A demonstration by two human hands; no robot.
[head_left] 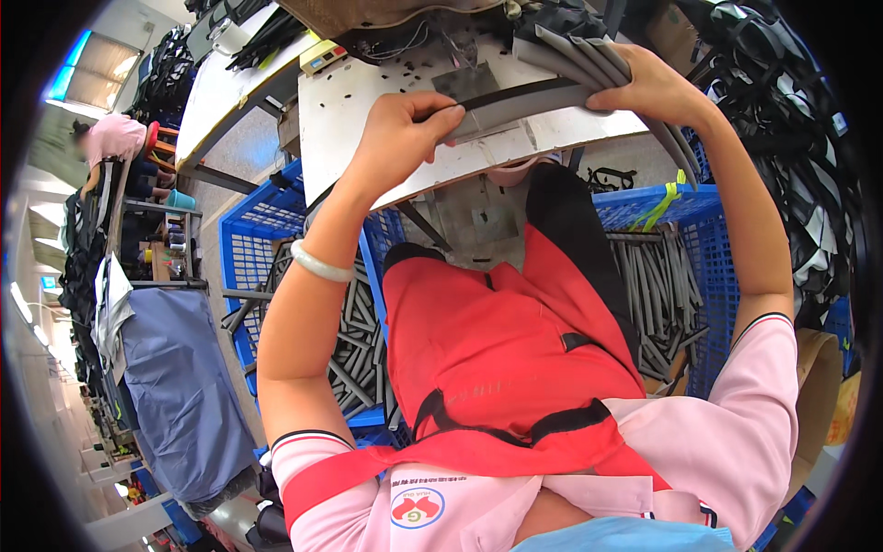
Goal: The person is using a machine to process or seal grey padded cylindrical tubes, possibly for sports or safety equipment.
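Observation:
My left hand (405,133) pinches one end of a grey strip with a dark upper edge (520,106), thumb against finger. The strip runs across to my right hand (658,87), slightly bowed, over the front of a white worktable (354,138). My right hand is closed around a bundle of long grey tubes (556,53), which fan out to the left above the strip; more lengths hang down below that hand. A dark metal plate (467,83) is set in the tabletop just beyond the strip.
Blue plastic crates holding many grey tubes stand either side of my legs, one on the left (241,239) and one on the right (722,276). Dark crumbs dot the table. Black goods (782,166) pile up at right. A person in pink (120,140) works far left.

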